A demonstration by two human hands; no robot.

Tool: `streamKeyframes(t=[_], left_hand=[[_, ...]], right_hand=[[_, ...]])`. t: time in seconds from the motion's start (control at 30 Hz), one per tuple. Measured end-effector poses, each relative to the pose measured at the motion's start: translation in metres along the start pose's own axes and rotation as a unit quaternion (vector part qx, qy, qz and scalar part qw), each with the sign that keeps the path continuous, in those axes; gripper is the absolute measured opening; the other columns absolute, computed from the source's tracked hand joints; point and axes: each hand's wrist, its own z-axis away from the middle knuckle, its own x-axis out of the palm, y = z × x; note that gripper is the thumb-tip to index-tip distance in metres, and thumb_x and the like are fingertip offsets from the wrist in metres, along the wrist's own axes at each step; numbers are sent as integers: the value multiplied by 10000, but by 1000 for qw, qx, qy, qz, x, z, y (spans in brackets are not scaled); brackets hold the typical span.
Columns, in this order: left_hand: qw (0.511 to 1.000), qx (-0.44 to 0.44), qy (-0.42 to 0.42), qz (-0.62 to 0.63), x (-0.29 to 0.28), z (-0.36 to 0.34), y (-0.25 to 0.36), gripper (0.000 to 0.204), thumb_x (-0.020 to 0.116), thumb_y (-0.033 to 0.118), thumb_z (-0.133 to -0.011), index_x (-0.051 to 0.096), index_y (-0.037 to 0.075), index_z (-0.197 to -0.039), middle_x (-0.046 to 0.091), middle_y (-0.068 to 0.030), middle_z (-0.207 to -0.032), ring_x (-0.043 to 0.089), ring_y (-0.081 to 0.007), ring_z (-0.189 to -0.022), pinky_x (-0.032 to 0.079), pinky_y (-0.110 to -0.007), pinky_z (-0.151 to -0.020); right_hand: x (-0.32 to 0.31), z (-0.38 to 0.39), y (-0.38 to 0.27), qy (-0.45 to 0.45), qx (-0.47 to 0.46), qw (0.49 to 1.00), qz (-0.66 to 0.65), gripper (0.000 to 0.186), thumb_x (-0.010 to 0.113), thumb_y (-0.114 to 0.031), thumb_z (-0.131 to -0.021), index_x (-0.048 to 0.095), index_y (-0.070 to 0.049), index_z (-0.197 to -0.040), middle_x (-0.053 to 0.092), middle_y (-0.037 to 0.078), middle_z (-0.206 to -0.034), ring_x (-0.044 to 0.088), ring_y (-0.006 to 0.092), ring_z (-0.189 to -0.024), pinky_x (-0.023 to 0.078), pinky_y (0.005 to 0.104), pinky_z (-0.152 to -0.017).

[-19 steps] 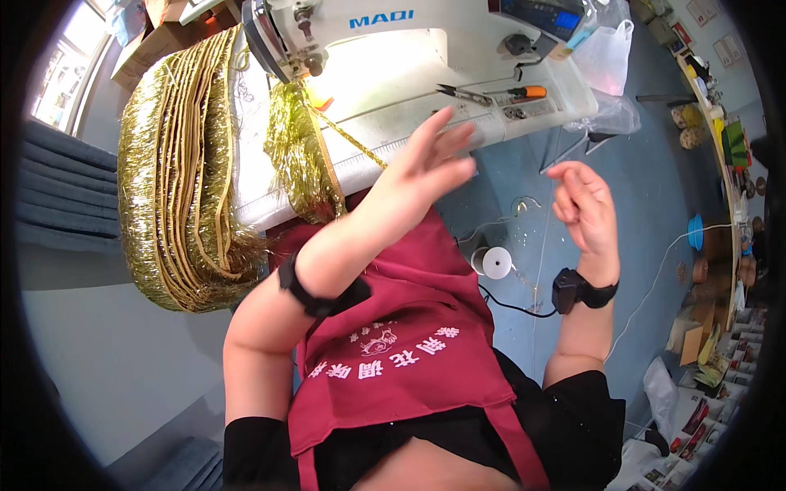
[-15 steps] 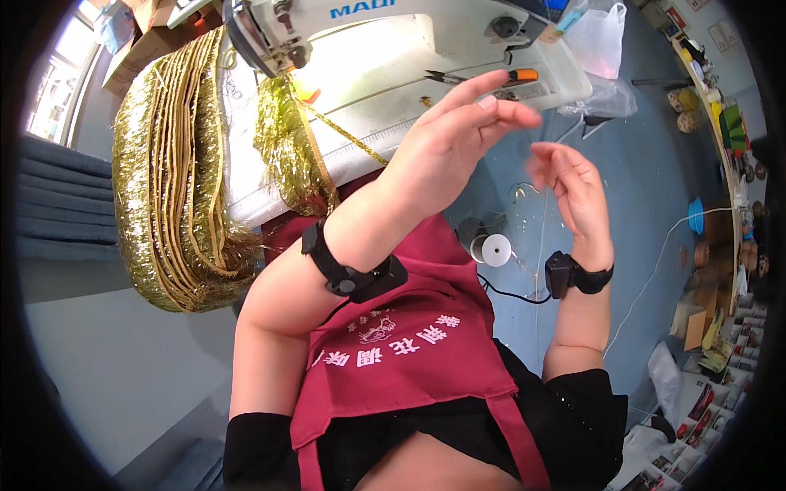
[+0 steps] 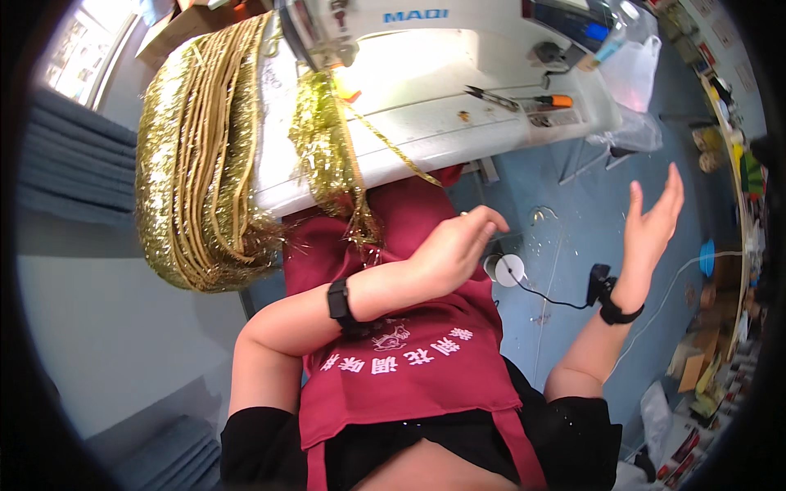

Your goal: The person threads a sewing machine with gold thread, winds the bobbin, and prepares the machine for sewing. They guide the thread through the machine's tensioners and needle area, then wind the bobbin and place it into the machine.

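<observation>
My left hand (image 3: 452,252) hovers over the lap of the maroon apron (image 3: 409,385), fingers stretched out and slightly bent, with nothing seen in it. Out to the right, my right hand (image 3: 652,222) is raised above the floor with its thumb spread from the fingers, and it holds nothing. Gold tinsel fringe (image 3: 315,147) hangs from under the sewing machine (image 3: 458,20) over the front edge of the white table (image 3: 393,123). A narrow gold strip (image 3: 393,149) trails from there to the right. Left of it lies a thick folded stack of gold fringe (image 3: 201,155).
Black scissors or snips (image 3: 491,98) and an orange-handled tool (image 3: 553,101) lie on the table's right part. A white spool-like cylinder (image 3: 509,270) stands near the floor beyond my left hand. A black cable (image 3: 544,301) runs to my right wrist device (image 3: 602,286). Clear plastic bags (image 3: 634,74) hang at the table's right end.
My left hand has come down from over the table's front edge to above my lap. My right hand has moved right, away from it. The whole view has shifted slightly.
</observation>
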Motion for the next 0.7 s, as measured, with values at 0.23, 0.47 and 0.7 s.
streamKeyframes(t=[0.23,0.47,0.7], left_hand=[[993,14,-1,-116,-5,2,-16,146,487,42,-1006,571,-14,-1112,671,-210,-902,677,-405,-886,529,-463,-762],[950,60,-77,-297,-31,26,-24,299,586,17,-830,601,-10,-1128,678,-182,-963,673,-355,-904,530,-443,-798],[878,86,13,-471,-85,24,-33,554,735,243,-860,590,-33,-1318,614,-167,-1310,583,-325,-1225,454,-439,-1030]], right_hand=[[73,5,-189,-416,40,780,-466,218,548,-69,-1035,636,22,-1212,707,110,-1031,696,174,-913,547,304,-827],[154,23,-223,-596,319,326,-661,572,385,-465,-1110,579,32,-1317,728,136,-1025,673,148,-695,569,287,-719],[160,30,-162,-618,268,550,-495,501,571,-393,-1050,565,16,-1341,664,14,-828,521,83,-631,433,233,-608]])
